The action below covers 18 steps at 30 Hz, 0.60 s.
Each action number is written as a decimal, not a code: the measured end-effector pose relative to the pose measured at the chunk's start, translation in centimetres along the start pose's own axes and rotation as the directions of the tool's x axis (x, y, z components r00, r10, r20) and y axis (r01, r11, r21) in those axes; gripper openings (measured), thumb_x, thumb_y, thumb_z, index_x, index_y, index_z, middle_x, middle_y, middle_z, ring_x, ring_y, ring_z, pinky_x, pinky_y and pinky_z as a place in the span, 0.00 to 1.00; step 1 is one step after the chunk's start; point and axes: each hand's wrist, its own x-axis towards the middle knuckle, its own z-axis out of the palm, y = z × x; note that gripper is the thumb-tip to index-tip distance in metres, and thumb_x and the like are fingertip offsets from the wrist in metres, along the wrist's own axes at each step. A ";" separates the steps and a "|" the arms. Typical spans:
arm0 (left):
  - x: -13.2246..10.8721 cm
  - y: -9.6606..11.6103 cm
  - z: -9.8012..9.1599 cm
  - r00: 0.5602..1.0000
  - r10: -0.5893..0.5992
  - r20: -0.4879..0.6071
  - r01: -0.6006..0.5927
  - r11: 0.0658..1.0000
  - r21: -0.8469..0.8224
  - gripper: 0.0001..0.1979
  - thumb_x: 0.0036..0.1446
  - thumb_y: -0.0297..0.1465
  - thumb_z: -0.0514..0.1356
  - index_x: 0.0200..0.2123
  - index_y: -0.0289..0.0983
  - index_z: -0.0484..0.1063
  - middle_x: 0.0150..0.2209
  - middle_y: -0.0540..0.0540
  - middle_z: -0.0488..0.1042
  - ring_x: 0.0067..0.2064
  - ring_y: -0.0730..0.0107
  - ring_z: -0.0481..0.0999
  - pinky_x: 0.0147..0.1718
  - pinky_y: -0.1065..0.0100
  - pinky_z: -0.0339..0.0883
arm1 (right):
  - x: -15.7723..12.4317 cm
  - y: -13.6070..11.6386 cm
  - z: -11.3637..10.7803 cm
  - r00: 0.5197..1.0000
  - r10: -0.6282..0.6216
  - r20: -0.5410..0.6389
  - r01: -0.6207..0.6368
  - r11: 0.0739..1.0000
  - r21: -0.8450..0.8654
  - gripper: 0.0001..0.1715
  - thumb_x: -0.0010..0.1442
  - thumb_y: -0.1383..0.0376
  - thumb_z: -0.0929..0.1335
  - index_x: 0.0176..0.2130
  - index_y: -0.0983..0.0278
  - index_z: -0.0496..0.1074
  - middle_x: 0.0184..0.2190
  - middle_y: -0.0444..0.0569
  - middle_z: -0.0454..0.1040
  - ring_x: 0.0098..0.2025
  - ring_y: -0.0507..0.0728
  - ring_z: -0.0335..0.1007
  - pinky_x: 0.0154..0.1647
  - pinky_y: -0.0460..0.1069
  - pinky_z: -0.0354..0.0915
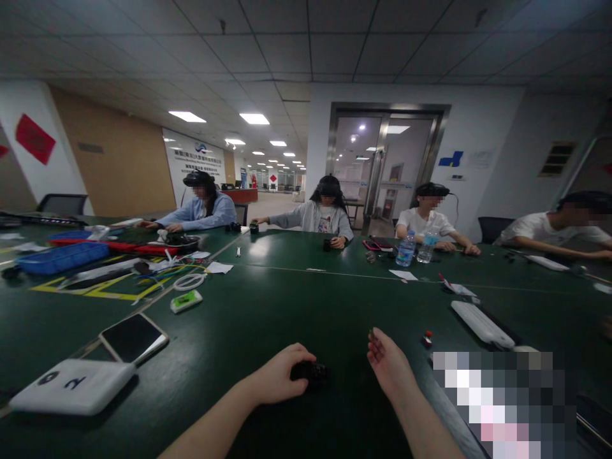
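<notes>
My left hand (285, 377) is closed around a small black object (316, 371) on the dark green table. Its kind is too dark to make out. To the right, my right hand (388, 364) is raised a little with its fingertips pinched together. Something tiny and dark shows at the fingertips, too small to name. A small red and white item (427, 338) sits on the table just right of that hand.
On the left lie a white box-shaped device (74, 386), a phone (134, 338), a green-and-white pack (186, 301), cables and a blue tray (62, 257). A long white device (482, 324) and water bottles (405, 250) are on the right. Several people sit around the table (268, 299).
</notes>
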 end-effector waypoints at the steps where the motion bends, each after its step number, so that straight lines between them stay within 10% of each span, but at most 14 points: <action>1: 0.0 0.0 0.0 1.000 -0.002 0.000 0.002 1.000 -0.001 0.21 0.49 0.28 0.57 0.49 0.41 0.68 0.48 0.45 0.65 0.47 0.66 0.68 0.48 0.65 0.62 | -0.1 0.0 0.1 1.000 -0.004 -0.003 0.004 1.000 -0.003 0.11 0.48 0.61 0.71 0.32 0.62 0.70 0.26 0.43 0.73 0.26 0.51 0.69 0.24 0.46 0.65; 18: -0.2 0.4 -0.3 1.000 -0.021 0.021 0.021 1.000 -0.012 0.22 0.50 0.34 0.60 0.51 0.42 0.68 0.49 0.45 0.64 0.49 0.65 0.66 0.51 0.64 0.59 | -1.3 -0.3 0.9 1.000 -0.002 0.008 0.002 0.999 -0.053 0.14 0.46 0.63 0.72 0.36 0.60 0.70 0.25 0.40 0.71 0.24 0.48 0.67 0.22 0.42 0.63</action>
